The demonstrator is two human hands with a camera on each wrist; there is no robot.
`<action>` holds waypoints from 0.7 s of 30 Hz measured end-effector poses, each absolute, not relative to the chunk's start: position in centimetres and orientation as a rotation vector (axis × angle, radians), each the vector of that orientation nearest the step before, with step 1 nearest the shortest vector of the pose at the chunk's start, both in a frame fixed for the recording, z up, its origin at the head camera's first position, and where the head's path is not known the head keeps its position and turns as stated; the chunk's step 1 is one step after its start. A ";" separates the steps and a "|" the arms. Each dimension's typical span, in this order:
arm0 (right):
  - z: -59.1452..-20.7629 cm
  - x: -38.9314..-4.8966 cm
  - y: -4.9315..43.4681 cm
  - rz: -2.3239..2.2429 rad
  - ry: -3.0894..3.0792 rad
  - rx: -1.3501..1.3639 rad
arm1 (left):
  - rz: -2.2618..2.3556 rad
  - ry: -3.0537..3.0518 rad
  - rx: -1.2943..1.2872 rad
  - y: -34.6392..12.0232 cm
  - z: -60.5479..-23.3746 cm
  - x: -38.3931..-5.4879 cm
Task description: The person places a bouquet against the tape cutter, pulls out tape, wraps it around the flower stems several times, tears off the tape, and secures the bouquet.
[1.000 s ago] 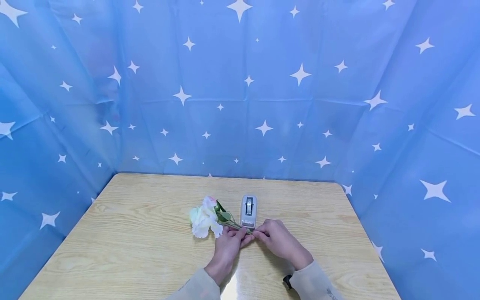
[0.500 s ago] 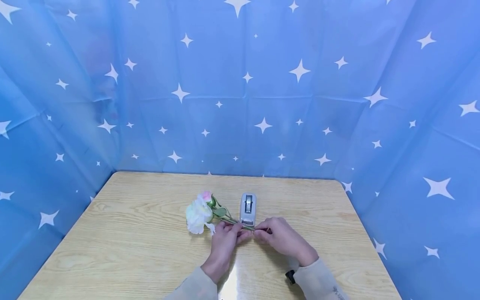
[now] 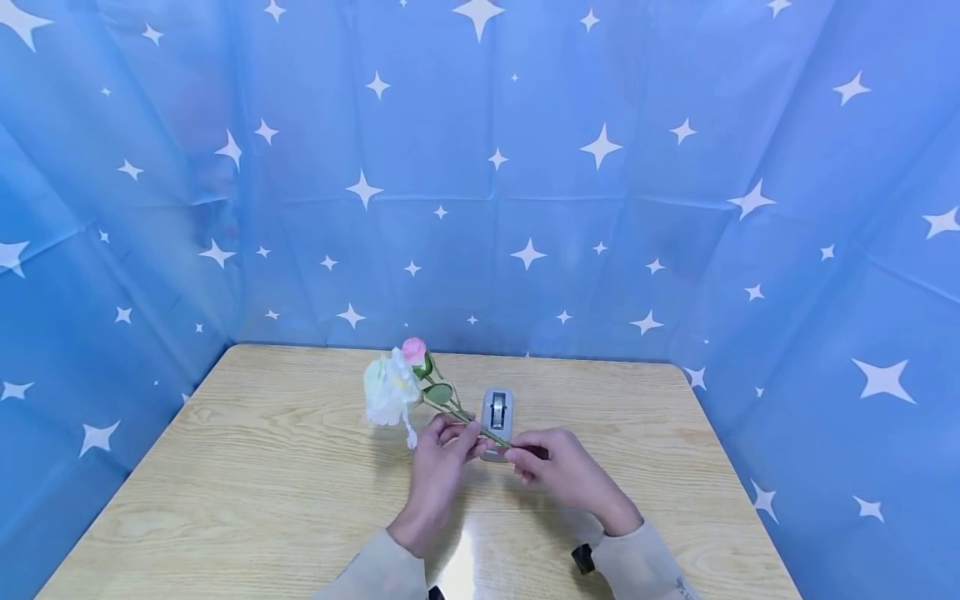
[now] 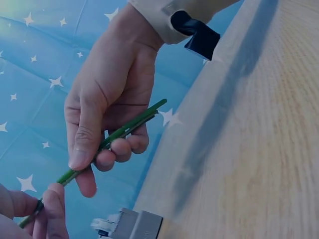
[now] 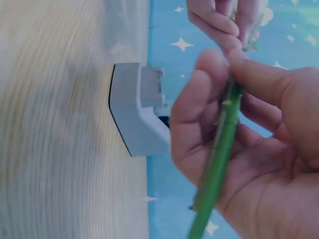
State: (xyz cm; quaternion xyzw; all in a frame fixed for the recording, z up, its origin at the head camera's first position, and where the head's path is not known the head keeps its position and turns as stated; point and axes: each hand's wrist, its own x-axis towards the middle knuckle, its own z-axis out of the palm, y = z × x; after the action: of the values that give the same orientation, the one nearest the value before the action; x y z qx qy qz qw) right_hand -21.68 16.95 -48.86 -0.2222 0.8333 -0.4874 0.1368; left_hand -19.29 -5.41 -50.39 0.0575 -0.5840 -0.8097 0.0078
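Note:
A white flower (image 3: 392, 390) and a pink rosebud (image 3: 414, 351) hang to the left, raised above the table. Their green stems (image 4: 119, 132) lie side by side and run down to the right. My left hand (image 3: 437, 462) pinches the stems below the leaves. Further down, my right hand (image 3: 566, 471) pinches them between thumb and fingers, and the cut ends stick out past its palm in the right wrist view. Behind the hands stands a grey tape dispenser (image 3: 498, 412), its near end partly covered by the stems and fingers. It shows from the side in the right wrist view.
The light wood table (image 3: 225, 467) extends on both sides of the hands. A blue curtain with white stars (image 3: 480, 250) hangs along its back and sides. Dark bands (image 3: 582, 559) sit at the sleeve cuffs.
Both hands have lifted the flowers off the table and slightly away from me. The flower heads have tilted up, and the pink bud shows more fully. The tape dispenser stays in place.

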 end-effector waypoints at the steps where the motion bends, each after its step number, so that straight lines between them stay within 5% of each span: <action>1: -48.8 -21.6 16.9 -1.432 2.406 -0.631 | -2.540 -1.808 0.167 -5.5 -50.2 -19.3; 21: -48.0 -21.1 16.4 -1.597 2.429 -0.626 | -2.600 -1.751 0.026 -6.1 -50.0 -19.4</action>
State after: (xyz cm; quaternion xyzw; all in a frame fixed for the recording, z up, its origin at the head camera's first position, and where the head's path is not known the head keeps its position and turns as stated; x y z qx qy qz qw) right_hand -21.09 16.44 -47.98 -0.2098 0.8140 -0.5352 0.0837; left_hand -19.42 -6.06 -50.00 0.0082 -0.5586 -0.8294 0.0036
